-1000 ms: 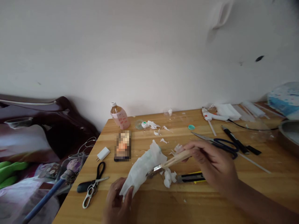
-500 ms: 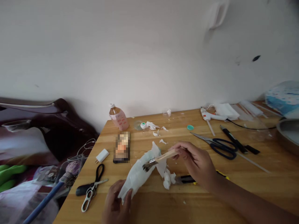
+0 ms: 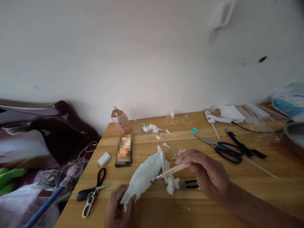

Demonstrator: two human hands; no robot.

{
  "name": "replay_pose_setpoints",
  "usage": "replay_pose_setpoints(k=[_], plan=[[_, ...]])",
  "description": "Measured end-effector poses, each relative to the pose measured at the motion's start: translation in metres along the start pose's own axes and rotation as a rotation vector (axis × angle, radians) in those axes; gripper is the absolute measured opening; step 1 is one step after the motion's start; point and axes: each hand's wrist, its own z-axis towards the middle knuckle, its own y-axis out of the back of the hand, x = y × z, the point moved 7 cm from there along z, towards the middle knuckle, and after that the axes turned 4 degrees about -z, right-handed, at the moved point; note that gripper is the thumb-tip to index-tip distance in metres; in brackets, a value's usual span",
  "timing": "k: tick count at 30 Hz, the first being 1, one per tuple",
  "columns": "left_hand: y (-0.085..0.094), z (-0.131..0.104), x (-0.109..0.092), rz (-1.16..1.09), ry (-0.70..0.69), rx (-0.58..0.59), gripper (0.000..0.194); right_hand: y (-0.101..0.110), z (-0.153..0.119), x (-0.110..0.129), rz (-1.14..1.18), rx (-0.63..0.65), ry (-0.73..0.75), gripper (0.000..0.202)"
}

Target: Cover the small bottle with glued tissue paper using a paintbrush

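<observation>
Between my thumb and fingers, my left hand (image 3: 120,204) grips the narrow lower end of a long, white, paper-covered shape (image 3: 144,175). Its far end has loose paper flaps, and a faint green tint shows through there. My right hand (image 3: 206,172) is closed round the wooden handle of a brush (image 3: 174,170). The brush's tip meets the right side of the paper-covered shape; its bristles are mostly hidden. Crumpled white tissue (image 3: 172,184) lies just under the brush handle. A utility knife (image 3: 188,184) is partly covered by my right hand.
On the wooden table (image 3: 95,215) lie small scissors (image 3: 89,204), a white charger (image 3: 104,159), a phone (image 3: 123,150) and a pink bottle (image 3: 120,120). Large scissors (image 3: 225,150), a black marker (image 3: 239,142), a glue gun (image 3: 217,119) and a metal basin (image 3: 293,136) are to the right.
My right hand and the brush have moved down, taking the tip from the top of the paper-covered shape to its right side. My left hand keeps its grip almost in place.
</observation>
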Motion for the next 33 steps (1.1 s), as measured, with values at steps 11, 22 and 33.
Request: replay_pose_setpoints(k=[11, 22, 33], plan=[[-0.001, -0.004, -0.01, 0.186, -0.217, 0.009, 0.018, 0.004, 0.024, 0.011, -0.037, 0.143, 0.195, 0.035], [-0.005, -0.004, -0.021, 0.223, -0.382, 0.055, 0.025, -0.001, 0.028, 0.006, -0.093, 0.326, 0.302, 0.025], [-0.001, -0.002, -0.004, 0.079, -0.203, 0.041, 0.022, 0.045, 0.029, 0.009, -0.134, -0.029, 0.092, 0.017]])
